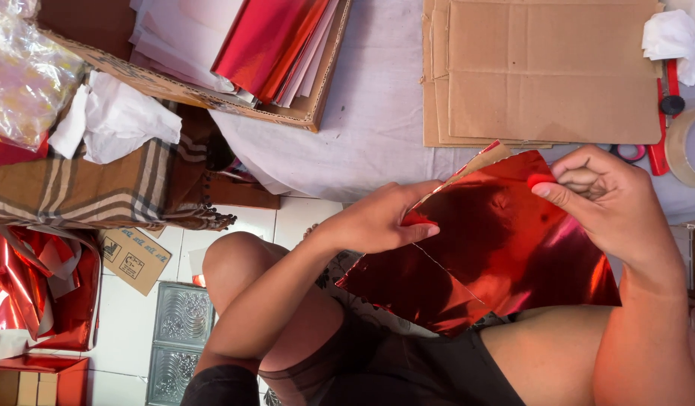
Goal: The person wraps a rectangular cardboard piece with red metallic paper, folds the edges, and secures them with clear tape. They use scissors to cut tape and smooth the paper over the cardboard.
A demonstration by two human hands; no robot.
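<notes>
Right now I see a sheet of shiny red foil paper (498, 248) held above the lap, glossy and mirror-like, with soft creases and a straight fold line running across its lower left part; a strip of brown cardboard backing peeks out at its upper edge. My left hand (377, 222) lies on the sheet's left side, thumb and fingers pressed together on the foil near its upper left edge. My right hand (607, 199) pinches the sheet's upper right corner between thumb and curled fingers. So the foil spans between both grips, tilted down toward the knees. Just beyond it, flat brown cardboard sheets (546, 71) lie stacked on a pale cloth-covered table (377, 113), matte and stiff against the slick foil.
</notes>
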